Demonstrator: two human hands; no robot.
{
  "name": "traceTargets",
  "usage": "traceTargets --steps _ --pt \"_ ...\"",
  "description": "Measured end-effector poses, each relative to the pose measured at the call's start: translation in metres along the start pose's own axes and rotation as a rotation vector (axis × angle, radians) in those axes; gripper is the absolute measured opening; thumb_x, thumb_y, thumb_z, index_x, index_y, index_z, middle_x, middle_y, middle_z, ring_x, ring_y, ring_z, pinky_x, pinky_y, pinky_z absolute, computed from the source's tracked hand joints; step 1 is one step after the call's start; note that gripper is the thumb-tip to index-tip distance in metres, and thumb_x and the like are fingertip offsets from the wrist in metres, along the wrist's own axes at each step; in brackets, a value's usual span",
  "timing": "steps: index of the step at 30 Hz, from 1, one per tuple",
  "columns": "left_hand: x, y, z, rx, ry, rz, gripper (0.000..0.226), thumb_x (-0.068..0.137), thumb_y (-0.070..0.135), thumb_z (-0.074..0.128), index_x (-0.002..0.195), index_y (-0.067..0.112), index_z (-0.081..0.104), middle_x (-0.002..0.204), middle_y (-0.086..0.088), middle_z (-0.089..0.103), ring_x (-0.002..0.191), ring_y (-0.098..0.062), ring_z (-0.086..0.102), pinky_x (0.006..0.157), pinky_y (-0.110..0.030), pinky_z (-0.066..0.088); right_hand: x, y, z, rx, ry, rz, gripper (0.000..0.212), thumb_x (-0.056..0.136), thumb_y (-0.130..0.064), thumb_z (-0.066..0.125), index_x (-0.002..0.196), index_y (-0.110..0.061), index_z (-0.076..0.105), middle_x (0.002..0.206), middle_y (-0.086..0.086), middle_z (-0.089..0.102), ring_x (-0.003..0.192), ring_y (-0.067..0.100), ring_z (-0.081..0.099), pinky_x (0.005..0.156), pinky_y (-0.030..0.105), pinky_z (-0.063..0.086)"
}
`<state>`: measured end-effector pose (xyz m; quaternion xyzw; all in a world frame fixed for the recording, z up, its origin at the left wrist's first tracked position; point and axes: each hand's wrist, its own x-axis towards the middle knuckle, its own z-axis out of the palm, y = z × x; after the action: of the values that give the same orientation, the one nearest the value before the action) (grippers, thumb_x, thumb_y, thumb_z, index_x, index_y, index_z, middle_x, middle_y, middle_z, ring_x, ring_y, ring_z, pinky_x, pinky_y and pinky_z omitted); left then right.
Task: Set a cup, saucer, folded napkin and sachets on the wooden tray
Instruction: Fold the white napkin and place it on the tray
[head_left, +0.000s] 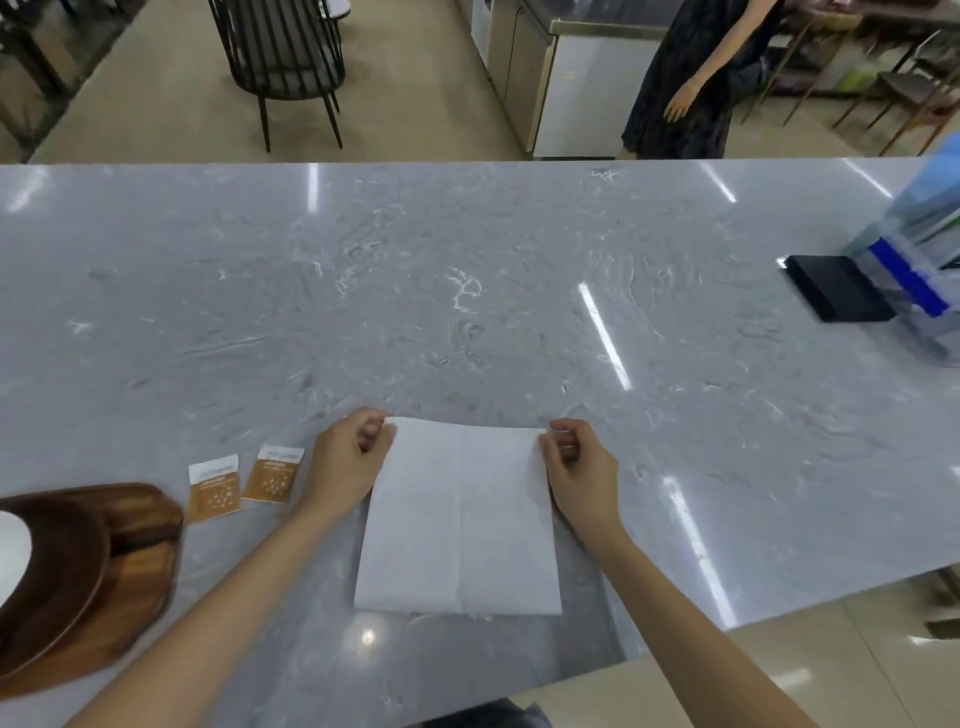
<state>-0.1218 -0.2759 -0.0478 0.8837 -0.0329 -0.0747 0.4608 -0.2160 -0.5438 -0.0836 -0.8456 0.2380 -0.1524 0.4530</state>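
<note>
Both hands, my left hand (350, 457) and right hand (582, 467), pinch the white napkin's (460, 519) far corners on the marble surface (467, 291); two sachets (241, 483) lie left.

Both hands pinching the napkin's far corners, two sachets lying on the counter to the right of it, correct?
Not quite. The head view shows both sachets lying left of the napkin, beside the left hand. The rest holds: left and right hand pinch its far corners on the counter.

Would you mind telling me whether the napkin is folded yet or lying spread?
Spread: the napkin lies flat on the counter, creases showing, both hands pinching its far corners.
</note>
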Motion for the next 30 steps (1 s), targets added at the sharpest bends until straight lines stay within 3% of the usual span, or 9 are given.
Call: traceTargets --steps 3,6,9,11,13,15,23,27,30 --pt "-0.005 -0.002 0.002 0.193 0.031 0.107 0.034 0.092 0.017 0.07 0.125 0.01 0.065 0.108 -0.01 0.07 0.103 -0.029 0.065 0.087 -0.034 0.05 -0.004 -0.013 -0.003 -0.054 0.003 0.039 0.025 0.099 -0.02 0.065 0.123 -0.012 0.064 0.093 0.001 0.071 0.078 0.01 0.066 0.081 0.038 0.059" --pt "-0.023 0.001 0.012 0.411 0.082 0.351 0.044 0.094 0.026 0.063 0.134 0.009 0.059 0.131 -0.012 0.059 0.124 -0.034 0.052 0.1 -0.045 0.048 -0.026 -0.027 0.002 -0.326 0.056 -0.112 0.035 0.102 -0.025 0.058 0.135 -0.013 0.058 0.132 0.008 0.061 0.112 0.024 0.061 0.088 0.038 0.056" --pt "-0.048 0.008 0.038 0.519 -0.087 0.509 0.055 0.099 0.037 0.037 0.141 0.007 0.056 0.149 -0.01 0.053 0.142 -0.033 0.043 0.116 -0.046 0.038 -0.059 -0.042 0.025 -0.5 -0.042 -0.385 0.048 0.105 -0.033 0.043 0.148 -0.012 0.05 0.155 0.011 0.05 0.142 0.029 0.045 0.11 0.044 0.045" --pt "-0.062 0.004 0.053 0.635 -0.227 0.475 0.068 0.099 0.041 0.016 0.154 0.008 0.038 0.163 -0.007 0.035 0.154 -0.028 0.023 0.124 -0.045 0.025 -0.073 -0.039 0.04 -0.578 -0.218 -0.383 0.06 0.107 -0.041 0.026 0.16 -0.014 0.033 0.169 0.007 0.028 0.157 0.025 0.022 0.126 0.047 0.024" --pt "-0.068 -0.007 0.058 0.752 -0.278 0.435 0.073 0.097 0.046 0.002 0.161 0.012 0.015 0.17 -0.001 0.013 0.157 -0.022 0.007 0.127 -0.042 0.011 -0.074 -0.027 0.041 -0.655 -0.31 -0.302 0.064 0.109 -0.047 0.021 0.165 -0.018 0.013 0.172 -0.002 0.004 0.159 0.018 0.0 0.13 0.045 0.006" --pt "-0.068 -0.015 0.056 0.788 -0.267 0.442 0.071 0.099 0.048 0.007 0.161 0.013 0.012 0.17 0.0 0.01 0.157 -0.021 0.006 0.127 -0.042 0.01 -0.068 -0.013 0.033 -0.713 -0.315 -0.236 0.067 0.109 -0.051 0.021 0.165 -0.02 0.002 0.172 -0.005 -0.006 0.159 0.014 -0.008 0.129 0.04 -0.005" --pt "-0.071 -0.036 0.023 0.781 -0.219 0.333 0.077 0.097 0.054 0.007 0.161 0.01 0.003 0.17 -0.002 0.0 0.157 -0.018 -0.005 0.127 -0.043 0.005 -0.052 -0.013 0.006 -0.732 -0.301 -0.043 0.063 0.111 -0.04 0.018 0.164 -0.014 -0.003 0.174 0.004 -0.007 0.16 0.022 -0.009 0.129 0.044 -0.005" --pt "-0.094 -0.039 0.019 0.775 -0.267 0.45 0.066 0.104 0.044 0.017 0.161 0.014 0.003 0.17 0.0 -0.004 0.157 -0.018 -0.005 0.127 -0.044 0.006 -0.089 -0.02 0.021 -0.671 -0.271 -0.337 0.062 0.109 -0.041 0.022 0.165 -0.018 0.009 0.173 0.001 0.0 0.16 0.019 -0.006 0.129 0.043 -0.003" --pt "-0.103 -0.041 0.019 0.871 -0.336 0.521 0.064 0.104 0.046 0.011 0.161 0.018 0.003 0.169 0.003 0.0 0.157 -0.018 0.001 0.125 -0.043 0.006 -0.107 -0.006 0.022 -0.69 -0.383 -0.353 0.063 0.11 -0.046 0.023 0.165 -0.023 0.002 0.172 -0.006 -0.005 0.159 0.014 -0.011 0.13 0.042 0.0"
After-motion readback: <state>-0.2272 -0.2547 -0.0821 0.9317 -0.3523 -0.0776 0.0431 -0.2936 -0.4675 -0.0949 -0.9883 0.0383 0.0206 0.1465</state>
